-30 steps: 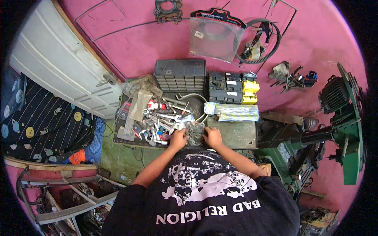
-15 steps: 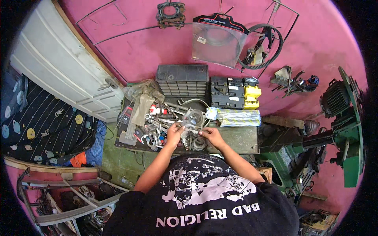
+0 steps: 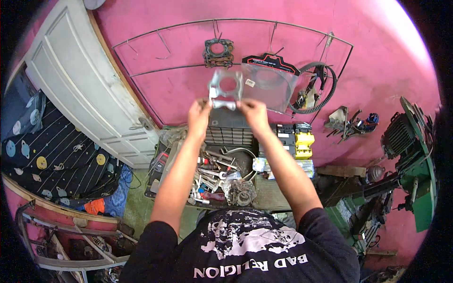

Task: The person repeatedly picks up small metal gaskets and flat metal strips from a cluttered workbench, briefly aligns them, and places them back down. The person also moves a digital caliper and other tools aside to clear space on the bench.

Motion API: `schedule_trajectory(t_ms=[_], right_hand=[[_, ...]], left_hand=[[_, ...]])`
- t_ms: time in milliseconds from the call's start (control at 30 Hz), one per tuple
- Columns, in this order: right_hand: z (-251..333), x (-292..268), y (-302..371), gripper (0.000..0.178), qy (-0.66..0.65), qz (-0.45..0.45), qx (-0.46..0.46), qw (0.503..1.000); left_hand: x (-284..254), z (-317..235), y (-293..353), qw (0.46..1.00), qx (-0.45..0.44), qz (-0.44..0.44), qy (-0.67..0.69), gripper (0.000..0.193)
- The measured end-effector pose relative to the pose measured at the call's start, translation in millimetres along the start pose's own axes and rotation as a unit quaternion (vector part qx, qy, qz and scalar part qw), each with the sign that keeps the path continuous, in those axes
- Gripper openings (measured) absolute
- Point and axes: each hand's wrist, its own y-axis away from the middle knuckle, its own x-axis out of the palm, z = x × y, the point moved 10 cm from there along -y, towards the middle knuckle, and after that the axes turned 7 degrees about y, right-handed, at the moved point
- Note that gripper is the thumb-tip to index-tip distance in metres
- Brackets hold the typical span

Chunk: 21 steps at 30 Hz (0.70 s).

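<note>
L hand [image 3: 199,117], R hand [image 3: 255,114] hold metal plate [image 3: 216,84], blurred; cabinet [image 3: 230,135] pt. hidden.

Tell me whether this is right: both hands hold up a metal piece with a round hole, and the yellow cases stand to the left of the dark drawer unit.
One slip: in the head view, the yellow cases stand to the right of the dark drawer unit. Both the left hand and right hand do hold up the metal piece.

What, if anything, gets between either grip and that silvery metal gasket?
Nothing visible does: the left grip and right grip hold the silvery metal gasket directly, one on each side near its lower edge, though it looks blurred.
</note>
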Motion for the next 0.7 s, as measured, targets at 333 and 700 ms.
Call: schedule_trajectory(t_ms=[333, 700], right_hand=[[85.4, 5.9, -122.5, 0.025, -0.134, -0.003, 0.053, 0.99], [3.7, 35.9, -111.8, 0.021, -0.109, 0.021, 0.116, 0.987]], left_hand=[[36.3, -78.5, -124.7, 0.994, -0.018, 0.031, 0.106, 0.016], [6.6, 13.5, -120.0, 0.985, -0.158, 0.006, 0.063, 0.013]])
